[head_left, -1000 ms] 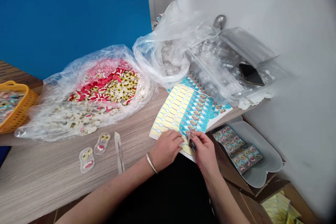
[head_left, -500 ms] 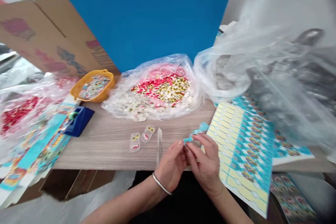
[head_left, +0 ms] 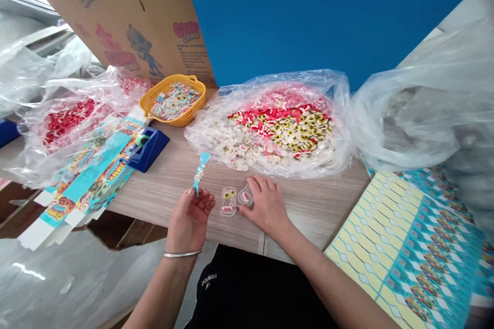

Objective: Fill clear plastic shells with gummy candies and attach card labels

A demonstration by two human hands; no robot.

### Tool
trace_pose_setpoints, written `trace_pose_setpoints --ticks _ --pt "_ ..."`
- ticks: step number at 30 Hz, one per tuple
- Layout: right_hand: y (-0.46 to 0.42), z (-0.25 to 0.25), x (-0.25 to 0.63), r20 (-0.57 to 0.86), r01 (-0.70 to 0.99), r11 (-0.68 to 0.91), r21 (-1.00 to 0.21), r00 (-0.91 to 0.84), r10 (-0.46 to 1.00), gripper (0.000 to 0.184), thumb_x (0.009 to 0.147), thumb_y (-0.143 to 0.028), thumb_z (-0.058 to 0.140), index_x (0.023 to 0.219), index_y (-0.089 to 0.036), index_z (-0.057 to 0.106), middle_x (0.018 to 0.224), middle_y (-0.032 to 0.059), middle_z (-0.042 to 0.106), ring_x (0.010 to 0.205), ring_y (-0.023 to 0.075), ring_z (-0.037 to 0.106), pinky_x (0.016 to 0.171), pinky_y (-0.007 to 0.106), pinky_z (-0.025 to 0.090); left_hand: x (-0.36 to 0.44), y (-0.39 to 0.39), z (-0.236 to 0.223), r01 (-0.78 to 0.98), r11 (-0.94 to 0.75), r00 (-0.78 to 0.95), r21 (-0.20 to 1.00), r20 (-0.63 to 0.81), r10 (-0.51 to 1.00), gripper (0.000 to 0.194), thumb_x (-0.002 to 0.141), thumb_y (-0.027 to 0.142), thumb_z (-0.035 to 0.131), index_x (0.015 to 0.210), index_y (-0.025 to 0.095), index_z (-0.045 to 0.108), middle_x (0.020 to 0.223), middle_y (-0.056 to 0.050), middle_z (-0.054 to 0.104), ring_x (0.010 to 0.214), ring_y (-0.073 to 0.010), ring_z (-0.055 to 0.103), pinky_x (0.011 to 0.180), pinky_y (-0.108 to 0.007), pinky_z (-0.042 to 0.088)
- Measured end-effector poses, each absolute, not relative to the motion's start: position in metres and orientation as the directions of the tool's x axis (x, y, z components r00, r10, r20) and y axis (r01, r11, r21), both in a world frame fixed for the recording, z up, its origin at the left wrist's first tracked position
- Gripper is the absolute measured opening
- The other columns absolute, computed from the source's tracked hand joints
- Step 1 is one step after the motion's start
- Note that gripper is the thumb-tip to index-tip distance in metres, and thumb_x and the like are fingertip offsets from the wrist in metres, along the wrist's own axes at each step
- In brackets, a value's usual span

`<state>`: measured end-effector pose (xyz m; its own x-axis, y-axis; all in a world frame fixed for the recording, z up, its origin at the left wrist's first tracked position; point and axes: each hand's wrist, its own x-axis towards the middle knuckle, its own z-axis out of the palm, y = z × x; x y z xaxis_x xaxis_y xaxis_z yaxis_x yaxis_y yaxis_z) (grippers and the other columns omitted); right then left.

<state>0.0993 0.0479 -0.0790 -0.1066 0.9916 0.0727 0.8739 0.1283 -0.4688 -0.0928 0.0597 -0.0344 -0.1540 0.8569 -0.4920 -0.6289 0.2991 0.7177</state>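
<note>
A blue printed sticker (head_left: 199,174), narrow in the middle, stands up from my left hand (head_left: 190,218), pinched at its lower end between thumb and fingers. On the table beside it lies a small clear plastic blister tray (head_left: 228,202) with two yellow eyes and a red-and-white mouth in it. My right hand (head_left: 267,206) reaches over a second such blister tray (head_left: 246,196), its thumb and forefinger at the edges; the hand covers part of this tray.
Behind lies a clear bag (head_left: 285,128) of eye and mouth pieces. A yellow basket (head_left: 173,119) holds filled packs. A blue tape dispenser (head_left: 148,151) sits on flat printed boxes (head_left: 98,164). Sticker sheets (head_left: 386,231) lie at right, and a carton (head_left: 154,10) stands behind.
My hands have parted: the left has moved left with the sticker, and the right has come to the second blister tray. The view has swung left. The tweezers no longer show.
</note>
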Motion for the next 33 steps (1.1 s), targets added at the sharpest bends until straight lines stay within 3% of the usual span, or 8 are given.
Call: trace_pose_setpoints --ticks 12,15,18,21,24,27,30,33 --pt "-0.034 -0.075 0.181 -0.038 0.877 0.133 -0.461 -0.169 0.985 0.061 0.074 -0.031 0.072 0.131 -0.018 0.055 0.139 0.0131 0.054 0.128 0.0325 0.044 0.105 0.047 0.033 -0.019 0.026 -0.051 -0.477 0.6 0.36 0.642 -0.48 0.8 0.023 0.08 0.033 0.073 0.072 0.015 0.062 0.074 -0.003 0.065 0.068 -0.0132 0.061 0.067 -0.026 0.05" --pt "-0.049 -0.073 0.195 -0.029 0.833 0.091 -0.546 -0.127 0.991 0.063 0.075 -0.034 0.072 0.133 -0.017 0.054 0.143 0.0151 0.05 0.132 0.0336 0.042 0.107 0.049 0.034 -0.004 0.022 -0.058 -0.369 0.658 0.509 0.657 -0.449 0.734 0.025 0.081 0.034 0.072 0.069 0.015 0.059 0.07 -0.003 0.064 0.066 -0.0136 0.06 0.066 -0.026 0.047" --pt "-0.059 -0.071 0.216 -0.003 0.684 -0.01 -0.729 0.012 1.0 0.042 0.088 -0.032 0.057 0.127 -0.019 0.057 0.144 0.0132 0.05 0.132 0.0281 0.045 0.11 0.046 0.035 0.001 0.022 -0.06 -0.242 0.664 0.599 0.707 -0.429 0.676 0.027 0.083 0.036 0.069 0.068 0.016 0.058 0.066 -0.003 0.062 0.065 -0.0139 0.058 0.067 -0.027 0.045" --pt "-0.068 -0.064 0.23 -0.068 0.41 -0.181 -0.894 0.276 0.959 0.032 0.098 -0.032 0.039 0.119 -0.022 0.061 0.131 0.0086 0.061 0.123 0.023 0.054 0.105 0.041 0.041 -0.001 0.023 -0.058 -0.065 0.605 0.67 0.794 -0.415 0.616 0.03 0.084 0.038 0.067 0.067 0.015 0.058 0.066 -0.004 0.063 0.065 -0.014 0.056 0.067 -0.028 0.043" --pt "-0.074 -0.053 0.225 -0.203 0.227 -0.254 -0.94 0.223 0.953 0.033 0.097 -0.041 0.045 0.121 -0.025 0.062 0.123 0.0057 0.066 0.114 0.0226 0.06 0.097 0.037 0.046 -0.002 0.025 -0.056 0.103 0.505 0.724 0.857 -0.413 0.552 0.032 0.084 0.041 0.065 0.066 0.016 0.057 0.064 -0.003 0.061 0.062 -0.0129 0.052 0.063 -0.027 0.04" --pt "-0.078 -0.049 0.207 -0.296 0.221 -0.319 -0.922 0.13 0.946 0.03 0.09 -0.042 0.059 0.113 -0.024 0.064 0.1 0.0024 0.071 0.09 0.0198 0.064 0.079 0.031 0.049 -0.001 0.028 -0.057 0.299 0.361 0.732 0.884 -0.455 0.507 0.035 0.084 0.047 0.062 0.068 0.016 0.057 0.064 -0.001 0.058 0.057 -0.011 0.046 0.057 -0.025 0.036" --pt "-0.079 -0.057 0.193 -0.327 0.289 -0.384 -0.877 0.227 0.917 0.016 0.089 -0.037 0.058 0.092 -0.023 0.066 0.073 -0.0021 0.064 0.065 0.0154 0.057 0.06 0.026 0.042 0.004 0.031 -0.061 0.494 0.125 0.67 0.861 -0.468 0.577 0.037 0.083 0.049 0.061 0.066 0.017 0.055 0.058 0.003 0.049 0.054 -0.0097 0.038 0.053 -0.024 0.029" --pt "-0.077 -0.068 0.188 -0.301 0.333 -0.394 -0.857 0.296 0.906 0.011 0.089 -0.032 0.056 0.09 -0.023 0.062 0.07 -0.0036 0.062 0.061 0.0141 0.054 0.057 0.025 0.039 0.012 0.036 -0.062 0.638 -0.104 0.6 0.763 -0.408 0.688 0.038 0.083 0.046 0.061 0.059 0.017 0.052 0.053 0.005 0.041 0.054 -0.0096 0.035 0.053 -0.024 0.025"
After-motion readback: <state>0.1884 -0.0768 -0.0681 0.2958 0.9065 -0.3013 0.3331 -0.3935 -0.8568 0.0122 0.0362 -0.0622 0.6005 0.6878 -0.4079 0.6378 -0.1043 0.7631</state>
